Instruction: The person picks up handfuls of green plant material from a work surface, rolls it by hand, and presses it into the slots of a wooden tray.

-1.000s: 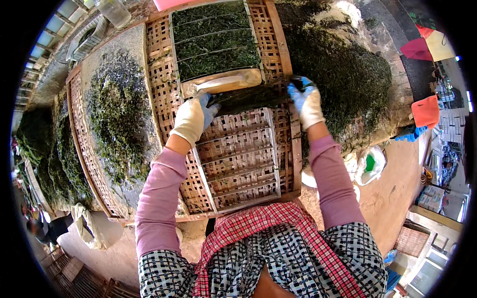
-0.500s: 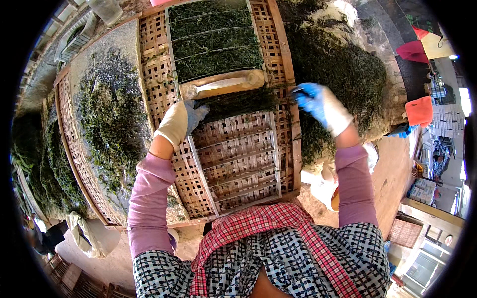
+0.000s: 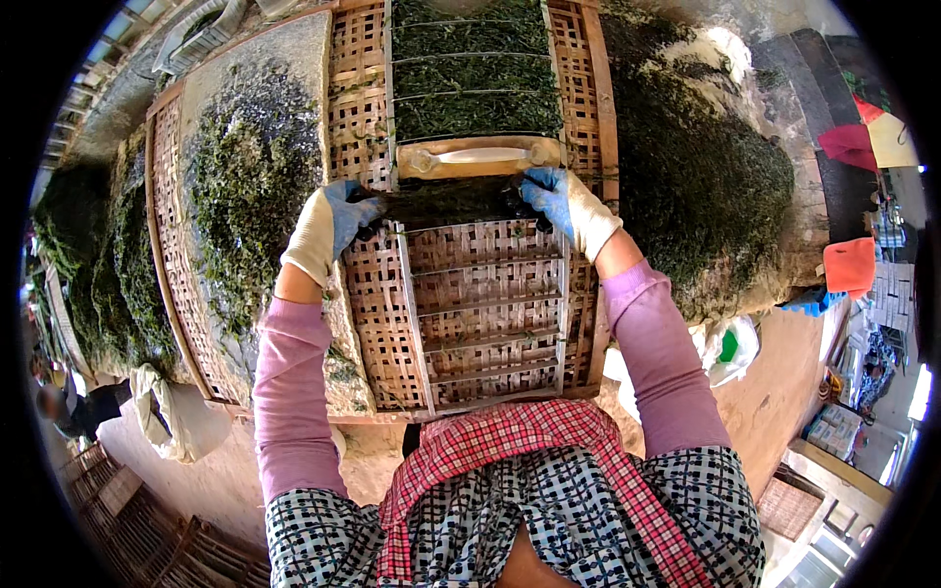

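Dark green seaweed (image 3: 446,204) fills one slot of a thin metal divider frame (image 3: 416,323), just on my side of a wooden board with a pale handle (image 3: 480,156). My gloved left hand (image 3: 336,225) is at the left end of that slot, fingers bent onto the dark strands. At the right end, my gloved right hand (image 3: 570,208) curls its fingertips onto the same seaweed. Several slots beyond the board hold packed seaweed (image 3: 475,69). In the nearer slots the woven bamboo mat (image 3: 490,294) shows through.
A loose heap of seaweed (image 3: 250,176) lies on a pale board to the left. Another big heap (image 3: 701,167) spreads to the right of the wooden rail (image 3: 600,88). An orange cloth (image 3: 849,268) hangs at the far right, above a white bag (image 3: 735,353).
My right hand has come left from beyond the rail to the seaweed at the slot's right end. My left hand stays at the left end. The whole view has shifted slightly.
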Demonstrator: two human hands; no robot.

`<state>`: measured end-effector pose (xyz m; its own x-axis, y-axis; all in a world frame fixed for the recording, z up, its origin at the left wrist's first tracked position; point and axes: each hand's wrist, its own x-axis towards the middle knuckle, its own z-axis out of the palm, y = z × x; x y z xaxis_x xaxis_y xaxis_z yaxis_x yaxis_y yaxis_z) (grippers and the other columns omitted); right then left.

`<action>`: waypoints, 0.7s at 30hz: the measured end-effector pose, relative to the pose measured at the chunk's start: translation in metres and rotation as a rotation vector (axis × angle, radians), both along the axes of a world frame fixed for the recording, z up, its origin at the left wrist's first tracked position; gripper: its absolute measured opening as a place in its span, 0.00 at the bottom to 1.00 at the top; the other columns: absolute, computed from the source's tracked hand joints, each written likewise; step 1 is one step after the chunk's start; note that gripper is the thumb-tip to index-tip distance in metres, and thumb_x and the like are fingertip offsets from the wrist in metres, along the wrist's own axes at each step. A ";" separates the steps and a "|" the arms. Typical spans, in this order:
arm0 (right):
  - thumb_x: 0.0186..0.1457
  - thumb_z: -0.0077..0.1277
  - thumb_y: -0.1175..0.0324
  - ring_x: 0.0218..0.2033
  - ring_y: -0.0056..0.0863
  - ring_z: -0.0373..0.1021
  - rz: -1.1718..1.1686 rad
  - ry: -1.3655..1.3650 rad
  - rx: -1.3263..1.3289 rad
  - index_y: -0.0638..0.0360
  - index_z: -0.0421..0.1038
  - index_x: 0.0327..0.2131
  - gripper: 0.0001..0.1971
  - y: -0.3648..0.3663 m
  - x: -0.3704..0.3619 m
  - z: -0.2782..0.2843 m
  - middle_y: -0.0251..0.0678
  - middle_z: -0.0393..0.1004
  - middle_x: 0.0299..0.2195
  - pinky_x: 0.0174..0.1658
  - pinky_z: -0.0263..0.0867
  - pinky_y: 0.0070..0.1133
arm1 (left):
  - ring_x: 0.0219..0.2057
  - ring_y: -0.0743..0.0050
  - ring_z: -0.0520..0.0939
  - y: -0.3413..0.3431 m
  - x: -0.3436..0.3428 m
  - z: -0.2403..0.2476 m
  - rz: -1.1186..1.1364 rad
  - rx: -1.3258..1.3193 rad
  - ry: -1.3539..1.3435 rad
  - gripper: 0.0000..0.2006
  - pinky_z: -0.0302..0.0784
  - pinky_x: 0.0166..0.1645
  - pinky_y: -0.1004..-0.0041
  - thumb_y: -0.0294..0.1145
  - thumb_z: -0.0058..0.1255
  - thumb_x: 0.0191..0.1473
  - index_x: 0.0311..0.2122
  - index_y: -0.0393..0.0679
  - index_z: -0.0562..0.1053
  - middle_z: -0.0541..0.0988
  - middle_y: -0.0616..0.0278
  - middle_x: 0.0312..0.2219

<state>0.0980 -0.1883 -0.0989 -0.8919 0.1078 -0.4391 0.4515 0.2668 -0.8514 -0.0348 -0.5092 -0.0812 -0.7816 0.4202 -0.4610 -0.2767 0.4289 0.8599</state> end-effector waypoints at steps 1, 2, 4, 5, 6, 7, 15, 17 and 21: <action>0.62 0.51 0.67 0.35 0.15 0.66 -0.010 0.007 -0.021 0.64 0.70 0.51 0.17 -0.001 0.001 0.000 0.25 0.72 0.34 0.40 0.65 0.15 | 0.22 0.80 0.72 -0.005 0.000 -0.001 0.024 -0.101 0.012 0.11 0.70 0.27 0.78 0.29 0.60 0.54 0.41 0.33 0.76 0.79 0.65 0.25; 0.62 0.51 0.67 0.36 0.16 0.67 -0.060 0.005 -0.121 0.64 0.70 0.51 0.16 0.000 0.000 -0.005 0.26 0.72 0.35 0.41 0.65 0.15 | 0.20 0.79 0.73 -0.010 -0.001 -0.007 0.065 -0.313 0.164 0.11 0.70 0.25 0.76 0.30 0.58 0.55 0.41 0.36 0.76 0.79 0.64 0.22; 0.61 0.52 0.68 0.38 0.18 0.69 -0.167 -0.007 -0.318 0.63 0.70 0.50 0.16 0.011 -0.001 -0.027 0.28 0.74 0.38 0.42 0.67 0.14 | 0.20 0.76 0.75 -0.009 0.013 -0.011 0.146 -0.411 0.484 0.11 0.71 0.26 0.74 0.30 0.58 0.55 0.42 0.38 0.77 0.79 0.64 0.22; 0.61 0.52 0.69 0.38 0.19 0.70 -0.207 -0.027 -0.412 0.63 0.70 0.50 0.15 0.013 0.001 -0.028 0.29 0.74 0.39 0.43 0.67 0.15 | 0.21 0.74 0.76 -0.012 0.023 -0.013 0.191 -0.464 0.637 0.11 0.72 0.26 0.73 0.31 0.58 0.55 0.42 0.39 0.77 0.80 0.64 0.22; 0.61 0.53 0.70 0.39 0.20 0.70 -0.242 -0.045 -0.511 0.63 0.69 0.50 0.15 0.012 0.001 -0.026 0.30 0.74 0.40 0.44 0.67 0.15 | 0.26 0.67 0.81 -0.006 0.039 -0.003 0.357 -0.348 0.605 0.10 0.77 0.32 0.71 0.30 0.56 0.55 0.42 0.42 0.77 0.81 0.60 0.27; 0.61 0.53 0.70 0.39 0.21 0.70 -0.277 -0.064 -0.609 0.63 0.69 0.50 0.15 0.010 0.001 -0.023 0.31 0.74 0.41 0.45 0.67 0.15 | 0.35 0.62 0.83 -0.012 0.040 -0.030 0.411 -0.469 0.914 0.10 0.79 0.43 0.68 0.29 0.52 0.56 0.44 0.44 0.77 0.82 0.59 0.34; 0.60 0.52 0.75 0.38 0.17 0.67 -0.038 0.123 -0.093 0.67 0.72 0.47 0.12 -0.002 0.011 0.003 0.30 0.75 0.39 0.44 0.67 0.17 | 0.62 0.56 0.66 0.075 0.120 -0.040 -0.232 -0.744 1.245 0.23 0.51 0.67 0.45 0.41 0.50 0.51 0.53 0.45 0.71 0.70 0.57 0.58; 0.60 0.52 0.77 0.38 0.18 0.68 -0.044 0.181 -0.191 0.67 0.72 0.47 0.12 -0.011 0.016 0.019 0.30 0.75 0.39 0.45 0.67 0.17 | 0.62 0.54 0.65 0.073 0.118 -0.051 -0.196 -0.722 1.209 0.26 0.50 0.67 0.45 0.43 0.50 0.51 0.54 0.44 0.70 0.69 0.56 0.59; 0.61 0.52 0.74 0.43 0.20 0.69 -0.030 0.311 -0.619 0.61 0.69 0.52 0.15 -0.031 0.013 0.011 0.28 0.73 0.44 0.45 0.67 0.17 | 0.61 0.50 0.67 0.070 0.121 -0.057 -0.180 -0.714 1.169 0.26 0.49 0.67 0.43 0.43 0.50 0.52 0.54 0.40 0.70 0.72 0.52 0.56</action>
